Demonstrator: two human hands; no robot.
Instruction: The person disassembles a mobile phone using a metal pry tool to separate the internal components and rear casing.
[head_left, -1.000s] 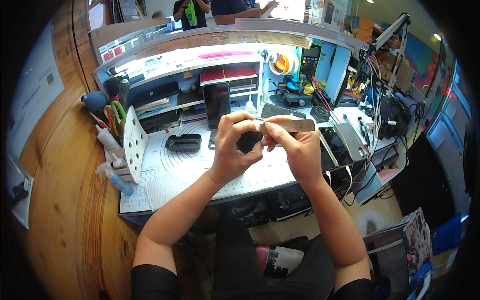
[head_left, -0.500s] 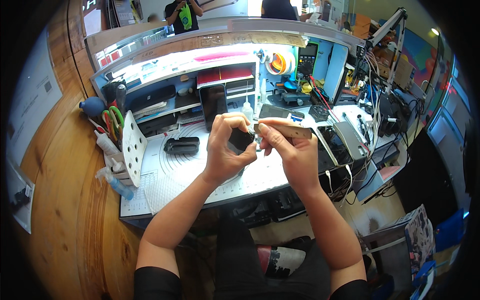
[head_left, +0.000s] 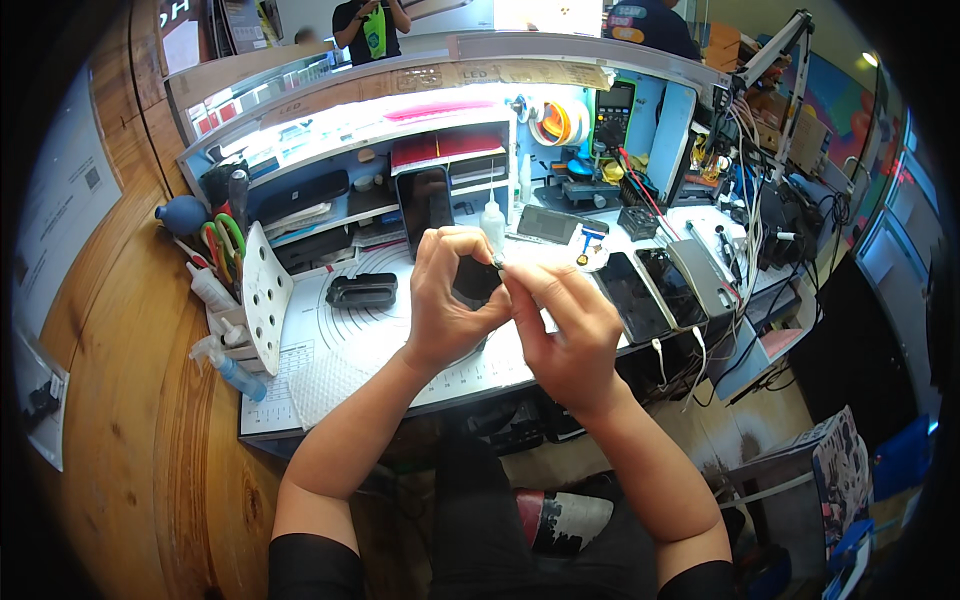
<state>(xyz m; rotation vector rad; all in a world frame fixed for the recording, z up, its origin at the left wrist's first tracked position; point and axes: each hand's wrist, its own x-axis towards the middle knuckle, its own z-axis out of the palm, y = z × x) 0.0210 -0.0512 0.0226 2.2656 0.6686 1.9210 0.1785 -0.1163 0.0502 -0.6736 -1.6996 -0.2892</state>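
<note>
Above the middle of the worktop, my left hand (head_left: 440, 305) is curled into a ring, thumb and fingers closed on a small dark object (head_left: 475, 284) whose kind I cannot make out. My right hand (head_left: 565, 325) meets it from the right, its fingertips pinched together at the object's upper right edge. Something tiny and pale shows at those fingertips, too small to name. A white mat (head_left: 420, 388) printed with curved lines lies below both hands. Left of them rests an empty-looking black tray-like case (head_left: 362, 291). A clear needle-tipped bottle (head_left: 493, 222) stands just behind.
Two dark phones (head_left: 634, 298) lie to the right beside white cables (head_left: 660, 362). Another phone (head_left: 426, 205) leans against the blue shelf at the back. At left stand a perforated white panel (head_left: 266, 300) and a spray bottle (head_left: 238, 376). A multimeter (head_left: 613, 115) hangs at the back right.
My right hand has moved left and turned inward, its fingertips now at the left hand. The flat tan tool it held no longer shows. My left hand has barely shifted.
</note>
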